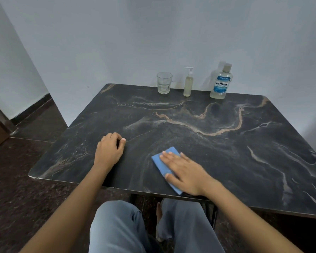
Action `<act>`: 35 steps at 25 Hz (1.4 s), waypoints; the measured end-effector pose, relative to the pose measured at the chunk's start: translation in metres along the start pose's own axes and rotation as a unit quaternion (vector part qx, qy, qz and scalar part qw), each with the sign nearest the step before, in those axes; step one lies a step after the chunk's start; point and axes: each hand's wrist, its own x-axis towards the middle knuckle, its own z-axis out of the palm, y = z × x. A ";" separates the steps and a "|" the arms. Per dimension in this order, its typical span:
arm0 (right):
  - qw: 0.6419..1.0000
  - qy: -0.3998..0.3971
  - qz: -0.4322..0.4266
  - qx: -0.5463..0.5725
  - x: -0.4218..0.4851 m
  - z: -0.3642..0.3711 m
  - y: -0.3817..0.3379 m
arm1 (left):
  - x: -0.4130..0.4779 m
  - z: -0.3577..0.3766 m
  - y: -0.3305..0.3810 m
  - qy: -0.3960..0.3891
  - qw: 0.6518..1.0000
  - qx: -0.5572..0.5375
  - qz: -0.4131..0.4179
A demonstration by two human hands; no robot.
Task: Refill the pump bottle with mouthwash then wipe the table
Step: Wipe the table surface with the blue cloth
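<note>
A folded blue cloth (163, 166) lies flat near the front edge of the dark marble table (226, 143). My right hand (185, 172) presses down on it with the fingers stretched out flat. My left hand (110, 147) rests on the tabletop to the left, fingers curled, holding nothing. At the back of the table a small pump bottle (188, 83) with pale liquid stands upright, its white pump fitted. Right of it stands the mouthwash bottle (221, 83) with a blue label and its cap on.
An empty clear glass (164, 83) stands left of the pump bottle at the back edge. The table sits against a pale wall. My knees in grey trousers (117, 227) are below the front edge; dark floor lies to the left.
</note>
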 end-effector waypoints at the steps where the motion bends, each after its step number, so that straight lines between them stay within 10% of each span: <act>1: 0.999 0.011 0.031 -0.011 -0.008 -0.003 0.020 | 0.004 -0.002 -0.005 -0.010 1.000 0.020 0.021; 14: 0.956 0.009 0.291 0.023 0.183 -0.028 0.155 | 0.008 0.010 -0.019 0.042 0.999 -0.002 -0.017; 23: 0.997 -0.028 0.073 0.007 0.283 -0.005 0.000 | 0.011 0.010 -0.018 0.075 0.997 0.008 -0.023; 35: 0.980 -0.043 -0.195 -0.010 0.047 0.007 -0.046 | 0.001 -0.015 -0.029 0.131 0.974 -0.116 -0.146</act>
